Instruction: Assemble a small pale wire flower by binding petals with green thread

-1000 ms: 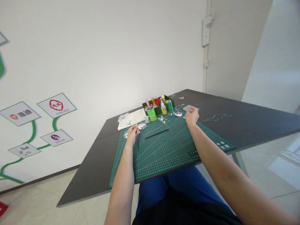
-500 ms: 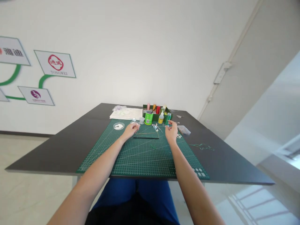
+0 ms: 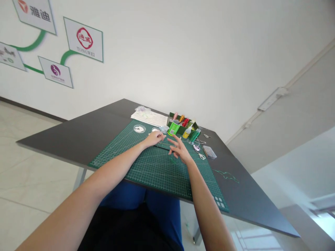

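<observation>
My left hand (image 3: 155, 138) is over the upper part of the green cutting mat (image 3: 157, 170), its fingers pinched together. Whatever lies between those fingertips is too small to make out. Just to its right, my right hand (image 3: 179, 150) is raised above the mat with the fingers spread and nothing visible in them. A thin dark rod (image 3: 162, 147) lies under and between the hands, partly covered. Behind my left hand sits a round clear dish with white contents (image 3: 156, 129). The green spool of thread (image 3: 194, 136) stands beyond my right hand.
A green can (image 3: 173, 128), a yellow-labelled bottle (image 3: 187, 132) and a dark green box of spools (image 3: 196, 124) stand at the back. White scissors (image 3: 201, 156), a clear plastic case (image 3: 209, 152) and loose green thread (image 3: 227, 175) lie right. White sheets (image 3: 150, 118) lie back left.
My right hand has moved left, away from the green spool and toward my left hand, and its fingers have spread. My left hand stays pinched. The camera view has tilted.
</observation>
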Available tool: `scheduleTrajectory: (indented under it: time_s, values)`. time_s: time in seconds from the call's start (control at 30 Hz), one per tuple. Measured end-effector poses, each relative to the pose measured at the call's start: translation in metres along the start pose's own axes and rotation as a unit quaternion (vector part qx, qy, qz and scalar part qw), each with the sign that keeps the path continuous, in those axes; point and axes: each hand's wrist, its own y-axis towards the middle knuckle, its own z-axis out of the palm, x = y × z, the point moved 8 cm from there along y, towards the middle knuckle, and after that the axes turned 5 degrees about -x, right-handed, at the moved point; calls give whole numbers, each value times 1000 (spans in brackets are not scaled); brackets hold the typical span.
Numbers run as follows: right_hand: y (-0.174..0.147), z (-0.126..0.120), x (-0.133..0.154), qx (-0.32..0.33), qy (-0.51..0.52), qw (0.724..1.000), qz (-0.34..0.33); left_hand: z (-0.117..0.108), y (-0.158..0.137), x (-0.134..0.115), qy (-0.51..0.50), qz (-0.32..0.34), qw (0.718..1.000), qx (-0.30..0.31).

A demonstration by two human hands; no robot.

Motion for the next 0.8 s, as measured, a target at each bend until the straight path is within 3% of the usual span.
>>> scheduleTrajectory:
  time_s: [0.17, 0.53, 0.63, 0.8]
  values:
    - [-2, 14, -6, 44, -14, 998, 39, 0, 0, -2, -10, 9, 1000, 0]
    - [2, -17, -2, -53, -80, 995, 1, -3, 4, 1, -19, 7, 1000, -11]
    - [4, -14, -4, -56, -60, 997, -1, 3, 2, -2, -40, -5, 999, 17]
    - [4, 7, -6, -1, -26, 1000, -10, 18, -4, -17, -50, 2, 995, 81]
